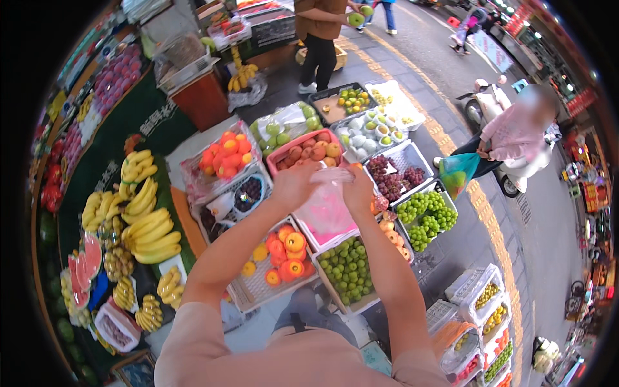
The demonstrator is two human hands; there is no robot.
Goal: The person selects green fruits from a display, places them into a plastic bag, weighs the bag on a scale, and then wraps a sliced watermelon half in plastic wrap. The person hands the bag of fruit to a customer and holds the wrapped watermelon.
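Plastic bag: translucent, pale pink-white, spread between the two hands above the middle crates; plastic bag [327,205] overlies a bright pink area, and the boundary between the two is hard to read.
Left hand: left hand [296,186] partly closed, back of the hand up, fingers bent inward on the upper left edge of the bag; exact finger closure blurred.
Right hand: right hand [358,191] partly curled, gripping the upper right edge of the bag; thumb position cannot be told.
Forearms: both bare, reaching forward from the lower edge, apart at the elbows, converging at the bag.
Beyond the hands: pink crate [273,159] of round reddish-brown fruit [319,152], just past the left hand.
Nearer the body: small round green fruit [347,269] in a white crate, between the forearms; orange-red fruit [284,255] in another white crate, partly under the left forearm.
Right of the right hand: red grapes [389,182], then green grapes [427,219], each in its own crate.
Far left: banana bunches [152,237] on a dark green display.
Bystanders: person in a pink top [516,135] with a teal bag [459,169], beside a white scooter [493,100]; person in a brown top [317,19] holding green fruit [356,19].
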